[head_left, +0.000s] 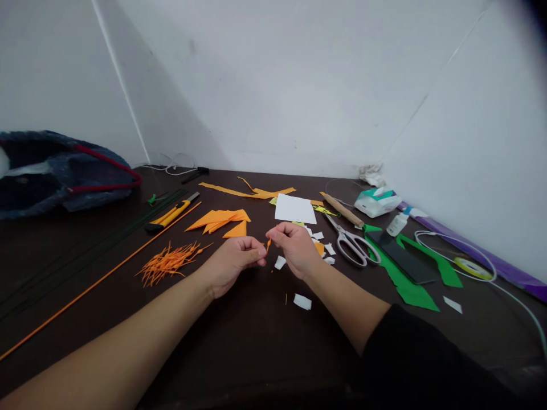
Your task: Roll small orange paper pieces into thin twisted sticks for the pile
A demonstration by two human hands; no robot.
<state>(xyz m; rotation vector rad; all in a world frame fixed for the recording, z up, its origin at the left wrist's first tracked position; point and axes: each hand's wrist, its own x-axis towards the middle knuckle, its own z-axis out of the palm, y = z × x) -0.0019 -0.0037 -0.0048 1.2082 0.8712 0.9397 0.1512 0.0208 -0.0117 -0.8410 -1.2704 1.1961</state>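
Between my two hands is a small twisted orange paper strip [269,245]. My left hand [240,257] pinches its lower end, and my right hand [294,245] pinches the upper end. Left of my hands lies a loose pile of similar twisted orange strips [168,263]. Folded orange crepe paper pieces [220,221] rest just beyond my left hand. Past my right hand is a white paper sheet [294,208], with small white scraps [280,262] scattered near my fingers.
Grey-handled scissors [352,246], green crepe paper [410,287], a dark phone [401,256], a glue bottle [398,222] and tissues [376,201] lie right. A yellow utility knife [173,214], a long orange stick [106,276] and a plastic bag [64,173] are left.
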